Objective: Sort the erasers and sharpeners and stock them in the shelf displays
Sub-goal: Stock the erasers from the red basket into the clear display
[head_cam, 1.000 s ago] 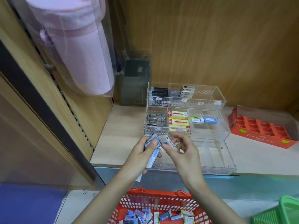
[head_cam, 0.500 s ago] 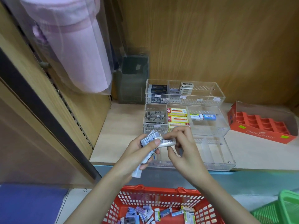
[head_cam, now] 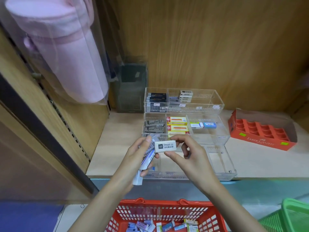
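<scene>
Both forearms reach up from the near edge and meet over the wooden shelf (head_cam: pixel 117 139). The right hand (head_cam: pixel 189 158) pinches a white 4B eraser (head_cam: pixel 165 146) by its long edges, forefinger along the far edge and thumb under the near one, with the other fingers loosely curled behind. The printed face is turned up toward the person, and the eraser is held level in the air above the left part of the near clear tray (head_cam: pixel 222 163).

The left hand (head_cam: pixel 137 158) is clenched round a fanned bundle of wrapped erasers (head_cam: pixel 148 156), thumb laid across the top and fingers wrapped beneath. The bundle's upper end lies right against the white eraser's left end.

Farther back stand the middle tray (head_cam: pixel 209 136) and the far tray (head_cam: pixel 205 101), each partly stocked. Below the hands a red basket (head_cam: pixel 167 210) holds loose erasers (head_cam: pixel 160 226).
</scene>
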`<state>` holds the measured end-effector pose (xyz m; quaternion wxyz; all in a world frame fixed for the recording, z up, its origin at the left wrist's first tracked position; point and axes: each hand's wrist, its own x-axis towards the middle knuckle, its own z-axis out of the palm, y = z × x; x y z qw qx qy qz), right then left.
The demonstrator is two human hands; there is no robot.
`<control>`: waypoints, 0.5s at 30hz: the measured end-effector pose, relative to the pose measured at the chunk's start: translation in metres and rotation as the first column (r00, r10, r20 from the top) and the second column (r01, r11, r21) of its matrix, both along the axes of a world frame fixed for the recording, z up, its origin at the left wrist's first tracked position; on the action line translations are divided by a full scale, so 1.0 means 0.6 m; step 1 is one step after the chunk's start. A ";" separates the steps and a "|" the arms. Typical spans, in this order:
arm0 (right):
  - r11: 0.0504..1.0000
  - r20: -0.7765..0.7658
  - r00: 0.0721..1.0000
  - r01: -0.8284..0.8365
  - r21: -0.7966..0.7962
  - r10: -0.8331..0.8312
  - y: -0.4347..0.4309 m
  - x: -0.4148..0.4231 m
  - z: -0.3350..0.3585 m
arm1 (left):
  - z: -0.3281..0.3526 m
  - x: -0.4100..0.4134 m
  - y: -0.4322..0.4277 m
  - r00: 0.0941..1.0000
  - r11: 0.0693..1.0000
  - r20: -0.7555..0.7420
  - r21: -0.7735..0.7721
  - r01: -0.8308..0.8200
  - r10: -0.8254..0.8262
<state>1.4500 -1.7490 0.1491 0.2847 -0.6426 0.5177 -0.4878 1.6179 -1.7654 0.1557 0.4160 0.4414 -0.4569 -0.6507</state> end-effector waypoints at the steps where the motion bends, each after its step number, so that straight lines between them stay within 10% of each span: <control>1: 1.000 0.013 1.000 0.008 -0.009 -0.008 -0.002 -0.001 0.002 | 0.005 -0.005 -0.003 1.000 1.000 0.004 -0.015 -0.011 0.011; 9: 0.998 0.031 0.999 0.026 -0.057 -0.025 -0.038 -0.047 0.035 | 0.026 -0.050 -0.051 0.995 0.990 0.052 -0.117 -0.077 0.084; 15: 0.940 0.055 0.939 0.338 0.039 -0.339 -0.137 -0.130 0.071 | 0.027 -0.066 -0.105 0.988 0.984 0.051 -0.111 -0.137 0.143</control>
